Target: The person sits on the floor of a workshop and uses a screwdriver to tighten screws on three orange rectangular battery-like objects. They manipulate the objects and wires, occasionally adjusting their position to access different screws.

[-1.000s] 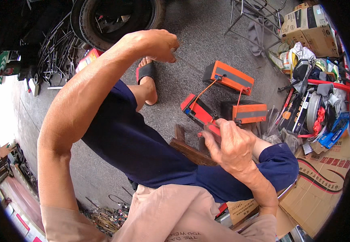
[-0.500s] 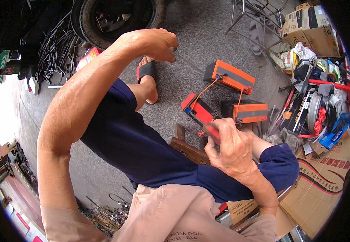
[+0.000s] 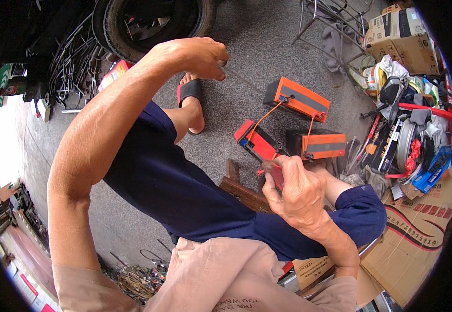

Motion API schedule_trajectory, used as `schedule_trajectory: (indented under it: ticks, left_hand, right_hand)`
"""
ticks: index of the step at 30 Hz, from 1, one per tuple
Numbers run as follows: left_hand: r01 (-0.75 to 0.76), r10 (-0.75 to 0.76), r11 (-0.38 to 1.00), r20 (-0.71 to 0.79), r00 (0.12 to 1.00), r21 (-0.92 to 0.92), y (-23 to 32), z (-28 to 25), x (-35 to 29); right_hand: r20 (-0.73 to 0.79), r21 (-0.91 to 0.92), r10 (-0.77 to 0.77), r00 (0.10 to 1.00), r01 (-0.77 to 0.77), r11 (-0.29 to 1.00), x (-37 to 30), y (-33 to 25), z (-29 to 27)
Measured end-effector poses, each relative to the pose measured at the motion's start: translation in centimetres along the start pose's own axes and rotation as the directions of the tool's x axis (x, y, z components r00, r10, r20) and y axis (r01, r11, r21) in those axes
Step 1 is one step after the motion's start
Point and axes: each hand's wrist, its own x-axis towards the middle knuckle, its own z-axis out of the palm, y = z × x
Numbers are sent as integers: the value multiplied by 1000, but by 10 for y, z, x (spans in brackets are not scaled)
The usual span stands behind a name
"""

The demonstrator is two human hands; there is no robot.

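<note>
My right hand (image 3: 301,195) is closed in a pinch around a small red object (image 3: 277,174) with a dark edge, mostly hidden by the fingers. It is above the near end of a red-topped battery (image 3: 257,141). Two orange-topped batteries, one farther off (image 3: 301,99) and one to the right (image 3: 326,143), stand beside it on the floor. A thin orange wire (image 3: 262,117) links the red one to the far one; another joins the two orange ones. My left hand (image 3: 205,58) hangs loosely past my left knee, empty, with thumb and fingers apart.
A low wooden piece (image 3: 244,193) lies between my legs. Tyres (image 3: 205,21) lie at the far left, near metal rods (image 3: 72,67). At the right are a piled heap of tools and bags (image 3: 405,125), a carton (image 3: 403,39) and flat cardboard (image 3: 418,234). A metal-framed stool (image 3: 335,26) stands far back.
My right hand has shifted and turned very slightly, tilting the small red object it holds. The left hand and the batteries stay in place.
</note>
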Motion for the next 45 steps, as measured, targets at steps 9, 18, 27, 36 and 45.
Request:
schedule_trajectory:
  ticks: [9, 18, 27, 36, 45]
  left_hand:
    - [-135, 144, 988, -124, 982, 74, -14, 10, 4]
    - [-45, 47, 997, -36, 998, 55, -4, 2, 1]
    - [-43, 46, 997, -50, 998, 56, -13, 8, 1]
    - [-20, 20, 1000, -13, 1000, 1, -12, 6, -6]
    - [-38, 38, 999, -6, 999, -3, -13, 8, -2]
  right_hand:
    - [-58, 113, -80, 995, 86, 990, 10, 1, -4]
    - [35, 65, -92, 995, 89, 994, 1, -7, 4]
    - [-20, 112, -108, 994, 110, 988, 6, -4, 8]
    - [129, 35, -151, 980, 148, 988, 6, -6, 3]
    - [74, 37, -139, 988, 137, 990, 12, -4, -3]
